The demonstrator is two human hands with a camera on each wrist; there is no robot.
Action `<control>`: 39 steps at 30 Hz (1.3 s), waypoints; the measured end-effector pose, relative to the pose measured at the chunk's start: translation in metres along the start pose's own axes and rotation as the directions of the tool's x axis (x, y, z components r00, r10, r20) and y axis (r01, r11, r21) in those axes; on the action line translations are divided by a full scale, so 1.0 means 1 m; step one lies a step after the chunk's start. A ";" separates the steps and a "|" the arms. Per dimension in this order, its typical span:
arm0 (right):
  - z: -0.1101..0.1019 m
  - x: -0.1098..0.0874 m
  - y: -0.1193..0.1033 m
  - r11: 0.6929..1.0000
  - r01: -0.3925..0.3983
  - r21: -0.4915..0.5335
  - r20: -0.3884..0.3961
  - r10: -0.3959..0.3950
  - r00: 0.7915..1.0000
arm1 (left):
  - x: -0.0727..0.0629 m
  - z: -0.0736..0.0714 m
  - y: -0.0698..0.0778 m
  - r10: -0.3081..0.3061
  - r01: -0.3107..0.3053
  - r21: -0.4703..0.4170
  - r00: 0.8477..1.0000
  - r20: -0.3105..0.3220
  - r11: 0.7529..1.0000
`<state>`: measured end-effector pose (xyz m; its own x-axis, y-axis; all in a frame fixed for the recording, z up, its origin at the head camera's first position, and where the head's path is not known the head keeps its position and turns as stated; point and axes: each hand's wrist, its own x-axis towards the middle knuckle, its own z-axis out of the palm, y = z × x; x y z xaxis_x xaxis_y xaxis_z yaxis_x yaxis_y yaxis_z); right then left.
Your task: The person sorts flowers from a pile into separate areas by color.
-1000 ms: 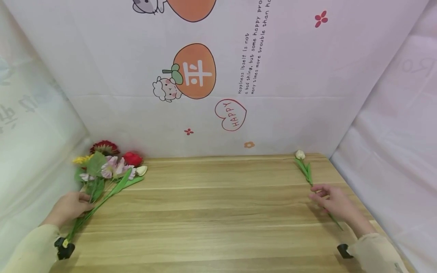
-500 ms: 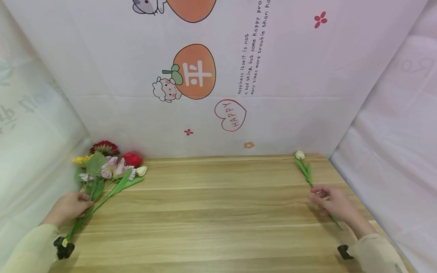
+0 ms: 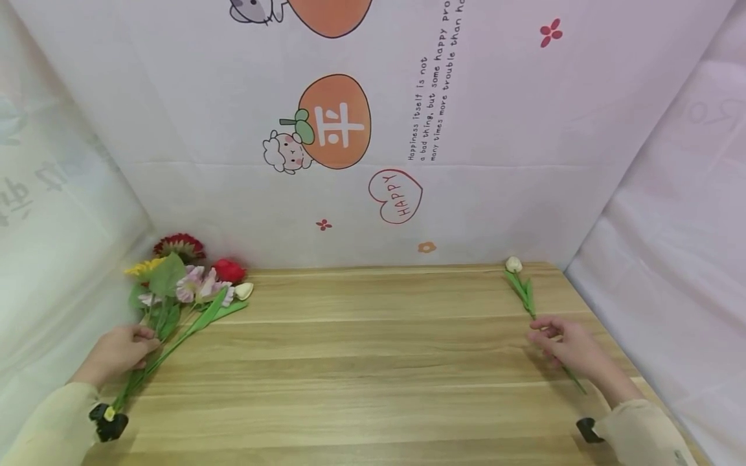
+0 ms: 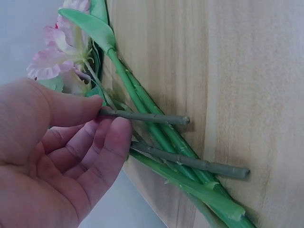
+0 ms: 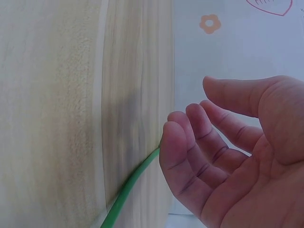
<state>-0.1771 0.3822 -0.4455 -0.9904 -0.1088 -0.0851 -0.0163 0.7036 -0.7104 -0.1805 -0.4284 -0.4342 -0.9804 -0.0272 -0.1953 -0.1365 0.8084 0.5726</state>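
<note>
At the left of the table lies a bunch of artificial flowers. It includes a yellow flower, a dark red flower, a red flower, pale pink blossoms and a white tulip. My left hand pinches a brownish-green flower stem between thumb and fingertips; which bloom it bears is unclear. Another brownish stem and green stems lie beneath. On the right, my right hand, loosely curved, hovers over a single white tulip. Its thumb stands apart from the fingers, gripping nothing.
Light wood planks form the tabletop. A white printed cloth hangs behind it, and white cloth encloses the sides. Black wrist devices sit by both sleeves.
The yellow flower, its leaf and the dark red flower have shifted slightly upward. Both hands stay almost in place. The whole head view has drifted a little.
</note>
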 end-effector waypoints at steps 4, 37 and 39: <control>0.001 0.000 -0.001 1.000 0.004 -0.001 0.000 -0.004 1.000 | -0.002 -0.001 0.001 0.007 -0.007 -0.031 1.000 -0.010 1.000; 0.004 0.003 -0.004 1.000 0.019 -0.002 -0.002 -0.019 1.000 | -0.007 0.013 0.068 0.181 -0.194 -0.105 0.976 -0.126 0.975; 0.005 0.003 -0.004 1.000 0.023 0.002 -0.002 -0.023 1.000 | -0.007 0.014 0.073 0.195 -0.210 -0.116 0.973 -0.124 0.971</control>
<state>-0.1789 0.3760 -0.4460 -0.9901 -0.1235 -0.0674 -0.0387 0.6998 -0.7133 -0.1812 -0.3611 -0.4026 -0.9981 0.0582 0.0209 0.0566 0.7223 0.6893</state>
